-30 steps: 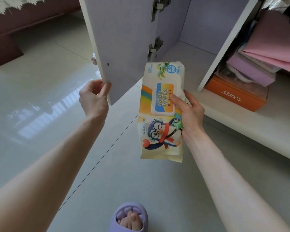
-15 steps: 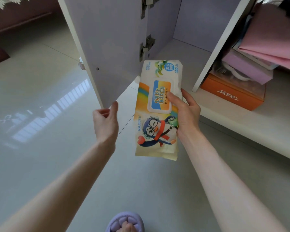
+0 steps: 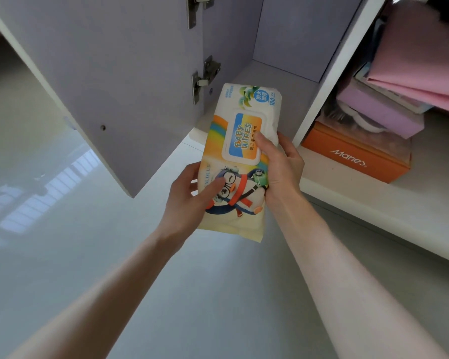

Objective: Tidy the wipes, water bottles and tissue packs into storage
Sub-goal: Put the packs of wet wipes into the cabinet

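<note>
Both hands are gripping the baby wipes pack (image 3: pixel 244 161) at frame centre: left hand (image 3: pixel 189 200) lower, right hand (image 3: pixel 280 167) beside the open cabinet door (image 3: pixel 109 81).

One pack of baby wipes (image 3: pixel 244 161) is in view, with two hands on it: the left hand (image 3: pixel 188 203) and the right hand (image 3: pixel 283 167). There is one open cabinet door (image 3: pixel 114 73), carrying two metal hinges (image 3: pixel 205 79). Two compartments show, the left compartment (image 3: pixel 285 42) and the right compartment (image 3: pixel 425 203). The right one holds one orange box (image 3: pixel 355 154) and one purple box (image 3: pixel 384 115). The pink folded pieces (image 3: pixel 420 63) overlap too much to count.
</note>
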